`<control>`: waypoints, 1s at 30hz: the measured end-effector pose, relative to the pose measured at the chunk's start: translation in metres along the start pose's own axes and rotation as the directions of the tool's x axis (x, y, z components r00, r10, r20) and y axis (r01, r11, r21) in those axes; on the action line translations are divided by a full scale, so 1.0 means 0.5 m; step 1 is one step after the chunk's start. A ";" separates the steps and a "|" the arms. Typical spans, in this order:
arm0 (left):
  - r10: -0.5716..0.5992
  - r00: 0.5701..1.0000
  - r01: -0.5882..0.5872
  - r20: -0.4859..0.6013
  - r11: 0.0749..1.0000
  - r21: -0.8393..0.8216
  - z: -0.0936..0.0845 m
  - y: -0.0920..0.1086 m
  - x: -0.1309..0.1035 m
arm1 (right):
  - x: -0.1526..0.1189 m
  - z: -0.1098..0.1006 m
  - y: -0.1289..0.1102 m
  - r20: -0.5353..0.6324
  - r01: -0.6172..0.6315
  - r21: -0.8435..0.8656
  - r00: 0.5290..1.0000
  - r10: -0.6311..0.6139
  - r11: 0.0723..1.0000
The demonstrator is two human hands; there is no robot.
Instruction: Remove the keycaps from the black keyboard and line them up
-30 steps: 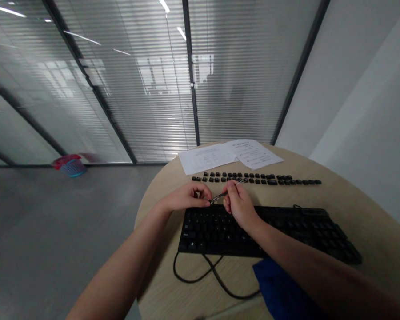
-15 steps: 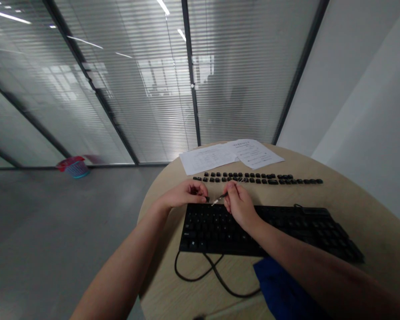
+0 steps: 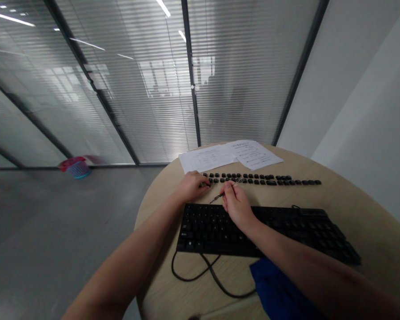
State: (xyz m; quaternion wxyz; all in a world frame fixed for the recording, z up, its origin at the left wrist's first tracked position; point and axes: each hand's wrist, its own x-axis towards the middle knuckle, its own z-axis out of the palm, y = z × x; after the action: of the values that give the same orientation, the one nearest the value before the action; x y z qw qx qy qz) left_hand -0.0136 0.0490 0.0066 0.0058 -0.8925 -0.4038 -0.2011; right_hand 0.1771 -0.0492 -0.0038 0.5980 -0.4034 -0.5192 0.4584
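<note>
Fingers, left hand (image 3: 193, 186): thumb and forefinger are pinched about a small black key (image 3: 205, 184); the other fingers are curled and partly hidden.
Fingers, right hand (image 3: 237, 202): a slim tool (image 3: 216, 197) is gripped between thumb and forefinger, with the remaining fingers folded toward the palm.
Tool tip: slanted down to the left, at the far edge of the keyboard (image 3: 203, 233); whether contact is made cannot be told. Thin wires (image 3: 239, 180) are seen sticking out on the other side of the right hand.
Keyboard: laid flat on the round wooden table (image 3: 280, 194) and partly covered by the right forearm.
Loose keys (image 3: 271, 182): lined up in two rows beyond the keyboard; their left end is partly covered by the left hand.
Paper sheets (image 3: 258, 155): two are overlapped just behind the rows; the print is too small to be read.
Cable (image 3: 233, 295): crossed over itself on the near side of the keyboard.
Blue cloth (image 3: 273, 284): seen below the right forearm.
Basket (image 3: 78, 169): blue, topped with red, set on the grey floor (image 3: 70, 240) well apart from the table.
</note>
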 end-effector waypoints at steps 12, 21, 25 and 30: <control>-0.028 0.999 0.025 0.019 0.988 0.150 0.004 -0.001 -0.009 | 0.000 -0.003 0.000 0.022 0.030 -0.004 0.999 -0.030 1.000; -0.029 0.999 0.025 0.043 0.995 0.100 0.007 0.000 -0.003 | 0.001 -0.004 0.002 0.022 0.028 -0.008 0.999 -0.028 1.000; -0.051 0.997 0.045 0.054 0.993 0.107 0.010 -0.008 -0.004 | 0.000 -0.005 0.001 0.035 0.018 0.008 0.999 -0.019 1.000; -0.061 0.998 0.056 0.031 0.990 0.126 0.008 -0.017 -0.009 | -0.001 -0.005 0.000 0.027 0.003 0.014 1.000 -0.003 1.000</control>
State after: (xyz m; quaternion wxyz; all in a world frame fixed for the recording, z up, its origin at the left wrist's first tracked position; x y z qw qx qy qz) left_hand -0.0209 0.0523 0.0002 0.0489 -0.8814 -0.4416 -0.1601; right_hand 0.1796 -0.0497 -0.0045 0.5946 -0.3922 -0.5245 0.4664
